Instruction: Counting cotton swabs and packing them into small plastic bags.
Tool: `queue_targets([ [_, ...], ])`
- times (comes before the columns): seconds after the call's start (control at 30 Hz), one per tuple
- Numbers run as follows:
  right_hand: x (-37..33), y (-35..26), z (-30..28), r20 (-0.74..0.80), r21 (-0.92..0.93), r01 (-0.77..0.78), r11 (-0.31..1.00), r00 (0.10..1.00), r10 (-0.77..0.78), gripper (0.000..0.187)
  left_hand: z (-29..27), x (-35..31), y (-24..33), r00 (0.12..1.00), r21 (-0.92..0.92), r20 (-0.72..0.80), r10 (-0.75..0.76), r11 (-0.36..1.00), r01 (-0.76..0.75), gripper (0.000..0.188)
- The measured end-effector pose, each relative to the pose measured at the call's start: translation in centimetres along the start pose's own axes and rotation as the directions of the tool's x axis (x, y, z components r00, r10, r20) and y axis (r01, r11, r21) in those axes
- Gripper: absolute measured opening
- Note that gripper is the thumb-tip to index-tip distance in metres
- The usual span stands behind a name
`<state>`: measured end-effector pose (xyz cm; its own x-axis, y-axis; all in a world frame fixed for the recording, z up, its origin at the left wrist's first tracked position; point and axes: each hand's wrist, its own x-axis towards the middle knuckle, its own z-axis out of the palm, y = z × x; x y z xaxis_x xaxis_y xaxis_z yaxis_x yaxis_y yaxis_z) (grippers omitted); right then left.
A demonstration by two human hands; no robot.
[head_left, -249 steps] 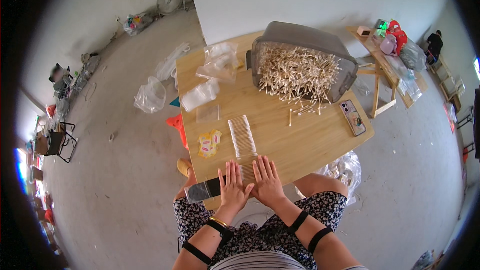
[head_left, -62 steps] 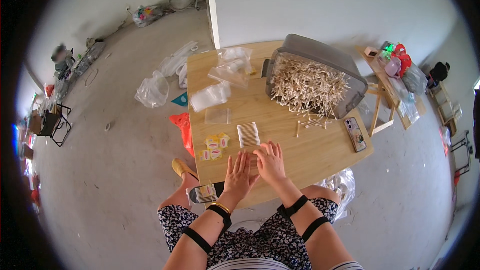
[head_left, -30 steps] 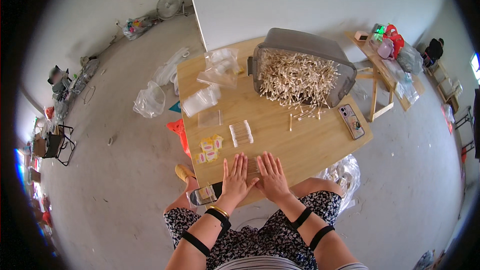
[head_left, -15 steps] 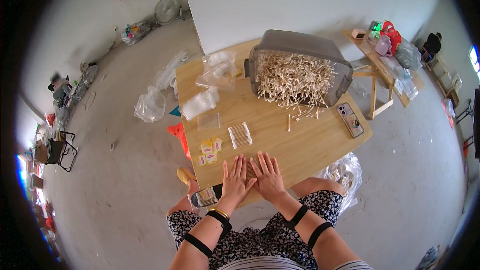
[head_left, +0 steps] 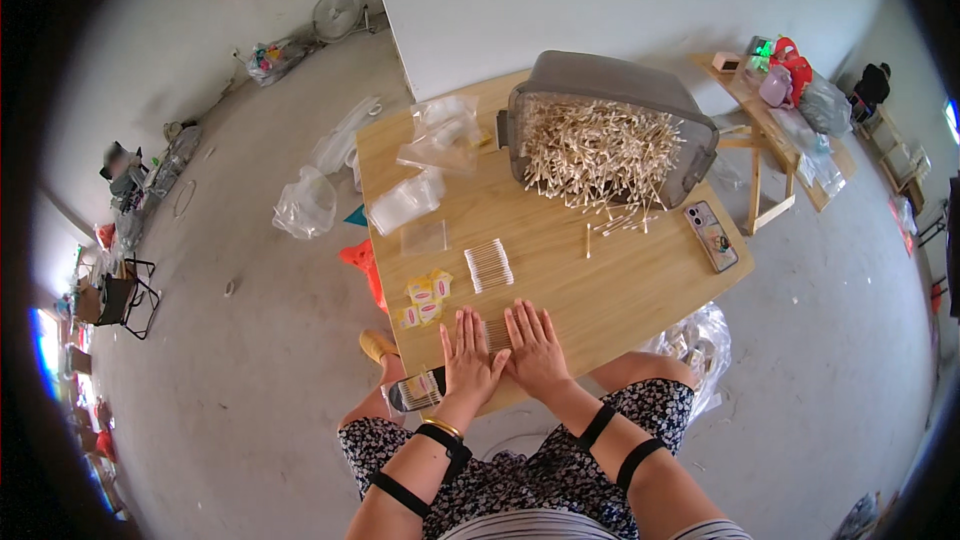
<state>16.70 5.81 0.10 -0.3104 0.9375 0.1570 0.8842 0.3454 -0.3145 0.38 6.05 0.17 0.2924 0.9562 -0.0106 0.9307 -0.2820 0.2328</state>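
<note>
My left hand (head_left: 466, 360) and my right hand (head_left: 536, 355) lie flat near the table's front edge, fingers stretched out, thumbs close together. Between them a row of cotton swabs (head_left: 497, 336) shows on the wood; my palms and fingers hide part of it. A second neat row of swabs (head_left: 489, 265) lies just beyond. Left of that row are several small yellow-and-white packets (head_left: 426, 300). Beside my left wrist, a clear bag of swabs (head_left: 415, 392) sits on something dark at the table's edge. Neither hand grips anything.
A grey plastic bin (head_left: 620, 75) lies tipped toward me, loose swabs (head_left: 600, 152) spilling out. Clear plastic bags (head_left: 405, 202) occupy the table's left side, a phone (head_left: 711, 237) its right. Behind, a wooden side table (head_left: 740, 90) carries bags. More plastic (head_left: 305, 205) lies on the floor.
My hands have spread slightly at the fingers, the left shifting a little left, so more of the swabs between them shows. The whole view has moved slightly.
</note>
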Motion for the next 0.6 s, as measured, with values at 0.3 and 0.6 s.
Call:
queue_targets([
  [0.3, 0.1, -1.0, 0.5, 0.038, -0.084, -0.034, 0.996, 0.999, 0.038, 0.077, -1.6, -0.4, -0.1, 0.997, 0.03, 0.069, -0.047, 0.999, 0.045, 0.089],
  [0.6, -2.3, -4.1, 1.1, 0.109, -0.159, 0.08, 0.984, 0.992, -0.063, 0.079, -2.9, -8.2, -9.1, 0.78, -0.46, -0.133, -0.612, 0.735, 0.499, 0.075],
])
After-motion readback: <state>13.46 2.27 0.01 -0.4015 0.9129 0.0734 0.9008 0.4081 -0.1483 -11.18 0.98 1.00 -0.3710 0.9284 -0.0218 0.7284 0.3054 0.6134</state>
